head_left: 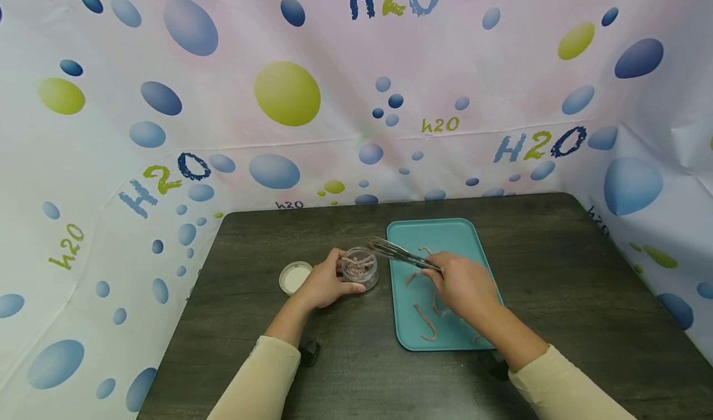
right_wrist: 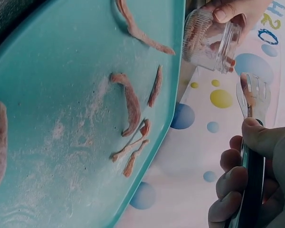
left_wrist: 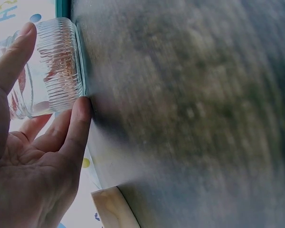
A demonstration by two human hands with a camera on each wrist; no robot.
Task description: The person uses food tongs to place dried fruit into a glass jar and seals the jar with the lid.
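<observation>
Dark tabletop [head_left: 579, 278]: left hand [head_left: 325, 284] holds jar [head_left: 362, 276], right hand [head_left: 465, 286] grips tongs [head_left: 402, 253].

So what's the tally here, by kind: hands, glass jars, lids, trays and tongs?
Left hand and right hand: 2 hands
Glass jar: 1
Lid: 1
Teal tray: 1
Metal tongs: 1 pair
Total: 6

- There's my left arm [head_left: 273, 358], slanting forward and inward, left grip [head_left: 323, 284] curved, thumb [left_wrist: 14, 57] set opposite the fingers [left_wrist: 73, 133]!
- My right arm [head_left: 540, 370] angles in too, right grip [head_left: 465, 284] tightly curled, thumb stretched forward!
</observation>
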